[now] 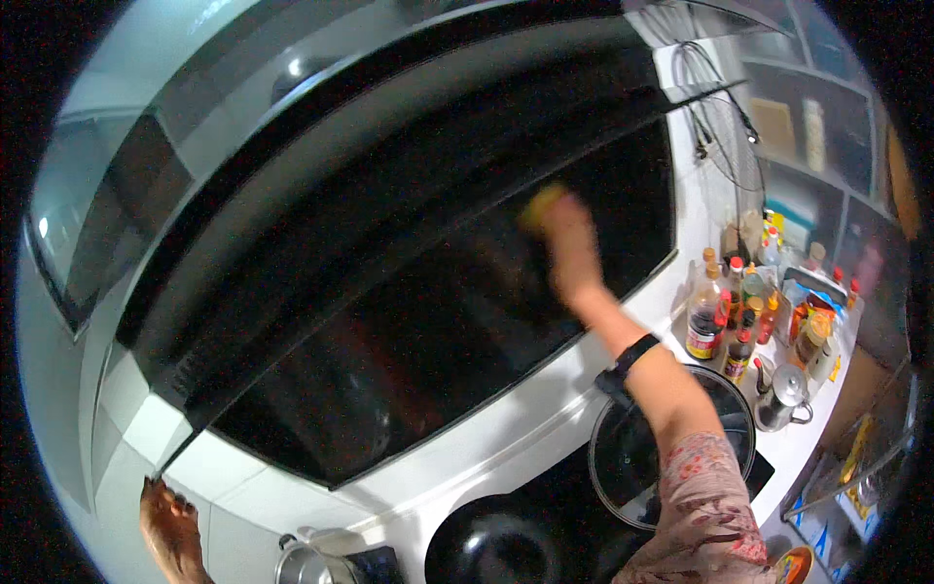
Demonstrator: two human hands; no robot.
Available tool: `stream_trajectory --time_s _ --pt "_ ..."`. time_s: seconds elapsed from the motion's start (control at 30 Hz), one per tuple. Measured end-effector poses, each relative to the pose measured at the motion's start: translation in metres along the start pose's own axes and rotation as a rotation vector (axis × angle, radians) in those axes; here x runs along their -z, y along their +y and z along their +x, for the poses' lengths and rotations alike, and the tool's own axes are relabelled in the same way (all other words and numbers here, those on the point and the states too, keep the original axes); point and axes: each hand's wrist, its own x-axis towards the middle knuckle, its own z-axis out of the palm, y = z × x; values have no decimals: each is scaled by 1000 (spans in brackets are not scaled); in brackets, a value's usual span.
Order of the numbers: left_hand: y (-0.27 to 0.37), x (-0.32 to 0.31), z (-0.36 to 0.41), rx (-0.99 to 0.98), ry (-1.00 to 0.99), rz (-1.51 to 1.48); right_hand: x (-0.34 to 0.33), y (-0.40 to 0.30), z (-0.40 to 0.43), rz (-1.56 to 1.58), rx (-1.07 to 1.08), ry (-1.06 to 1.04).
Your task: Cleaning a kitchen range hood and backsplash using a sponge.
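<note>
My right hand (573, 237), blurred, holds a yellow sponge-like pad (543, 208) against or close to a large glossy black panel (452, 321); contact is not clear. A dark band is on that wrist. Down at the left, my left hand (171, 522) has its fingers at the lower end of a thin dark edge (179, 449). This edge runs diagonally up to the right across the black panel, under what looks like a range hood (408, 139). It seems to be the rim of a hinged hood panel, seen nearly edge-on.
Below lie a black wok (496, 547), a glass-lidded pan (627, 474) under my right arm, and a steel pot (314, 566). Sauce bottles (704, 321) and a metal pitcher (788, 398) crowd the right counter. Cables (700, 109) hang at the upper right.
</note>
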Motion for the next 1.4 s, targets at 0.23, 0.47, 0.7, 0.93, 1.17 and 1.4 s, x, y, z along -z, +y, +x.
stream_trajectory --time_s 0.23,0.47,0.7,0.93,1.17,1.4 --pt "4 -18 -9 -94 -137 -13 -29 55 37 -175 -93 475" --pt "6 -9 -12 51 -224 -119 -55 -226 -7 -68 54 -211" --pt "-1 14 -15 -101 -162 -82 -81 -378 -111 665 628 -601" --pt "-17 4 -5 -22 -153 -88 -73 -273 -69 291 482 -507" --pt "-16 10 3 -36 -132 -49 -14 -50 6 -248 -91 124" --pt "-15 4 7 -63 -57 -65 -25 -74 -8 -96 -102 -89"
